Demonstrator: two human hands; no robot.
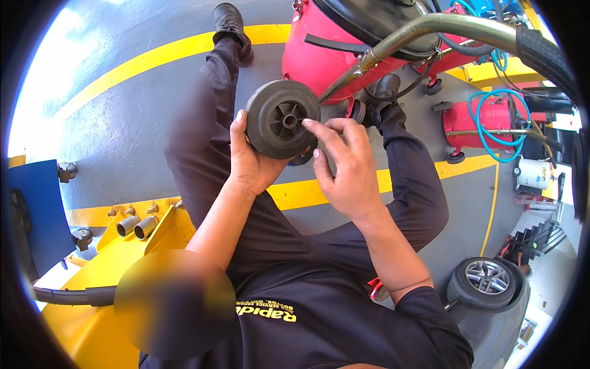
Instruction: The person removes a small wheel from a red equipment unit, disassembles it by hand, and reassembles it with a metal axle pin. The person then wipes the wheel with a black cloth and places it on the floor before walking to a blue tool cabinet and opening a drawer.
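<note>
A black wheel [268, 126] with a ribbed tread and a spoked hub faces up in front of me. My left hand [253, 161] grips it from below, thumb along its left side and the other fingers hidden underneath. At the wheel's right side is my right hand [351, 163], its index finger reaching to the hub's edge. The fingers of that hand are apart and partly curled; I see nothing held in them. Just beyond the wheel stands a large red drum [301, 52] with a black lid and a bent metal handle [424, 27].
A second red drum [473, 120] with a coiled teal hose [522, 117] stands to the right. Yellow steel equipment [101, 246] is at my left, beside a blue panel [40, 212]. A car wheel [482, 283] lies at the lower right. Yellow lines cross the grey floor [132, 141].
</note>
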